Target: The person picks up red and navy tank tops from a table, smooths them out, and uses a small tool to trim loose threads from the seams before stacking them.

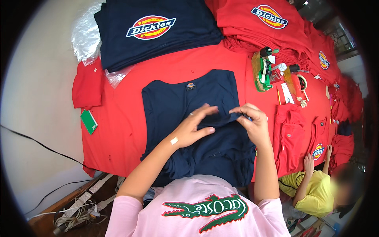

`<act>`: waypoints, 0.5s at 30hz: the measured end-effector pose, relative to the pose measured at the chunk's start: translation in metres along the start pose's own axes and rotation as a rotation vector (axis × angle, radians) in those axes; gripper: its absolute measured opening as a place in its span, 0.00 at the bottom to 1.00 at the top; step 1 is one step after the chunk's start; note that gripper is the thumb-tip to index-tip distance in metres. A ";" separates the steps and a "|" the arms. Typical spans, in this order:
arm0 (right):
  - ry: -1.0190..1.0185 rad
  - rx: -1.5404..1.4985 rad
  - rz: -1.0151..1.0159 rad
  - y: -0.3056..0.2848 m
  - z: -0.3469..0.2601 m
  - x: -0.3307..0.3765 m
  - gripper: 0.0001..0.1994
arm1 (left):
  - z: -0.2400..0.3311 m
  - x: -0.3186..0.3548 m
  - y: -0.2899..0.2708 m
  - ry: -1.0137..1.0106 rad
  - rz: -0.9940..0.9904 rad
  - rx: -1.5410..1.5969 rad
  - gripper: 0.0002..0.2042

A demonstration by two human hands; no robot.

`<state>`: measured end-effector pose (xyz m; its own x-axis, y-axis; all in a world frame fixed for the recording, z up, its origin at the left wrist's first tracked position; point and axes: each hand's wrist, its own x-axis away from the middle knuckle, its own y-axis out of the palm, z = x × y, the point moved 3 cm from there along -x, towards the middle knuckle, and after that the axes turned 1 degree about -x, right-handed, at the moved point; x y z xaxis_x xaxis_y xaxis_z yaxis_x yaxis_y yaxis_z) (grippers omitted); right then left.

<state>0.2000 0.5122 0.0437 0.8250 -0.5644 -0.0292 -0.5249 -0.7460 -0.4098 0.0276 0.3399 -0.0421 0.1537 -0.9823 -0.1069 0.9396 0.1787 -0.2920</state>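
Note:
A navy sleeveless top (164,106) is spread in front of me, its neckline toward the far side and its lower part bunched near my body. Over its middle, my left hand (194,128) is open, thumb and fingers apart; whether it touches the cloth is hard to tell. To its right, my right hand (253,118) pinches a raised fold of the top between thumb and fingers. Something small and blue shows at those fingers, too covered to name. Inside the far neckline sits a small label (191,86).
A red cloth (114,134) covers the table. Folded navy shirts (118,31) and red shirts (237,19) are stacked at the back. A green tape dispenser (262,73) stands right of the top. At far right, a person in yellow (316,193) handles a red garment (320,136).

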 end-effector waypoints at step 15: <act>0.060 -0.048 0.314 -0.065 -0.006 0.139 0.12 | 0.060 -0.011 -0.059 -0.035 -0.516 -0.840 0.18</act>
<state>0.3476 0.4800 0.0716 0.6084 -0.7881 -0.0931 -0.7620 -0.5474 -0.3460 -0.0108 0.3370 0.0333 -0.1924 -0.9496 0.2474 0.3728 -0.3040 -0.8767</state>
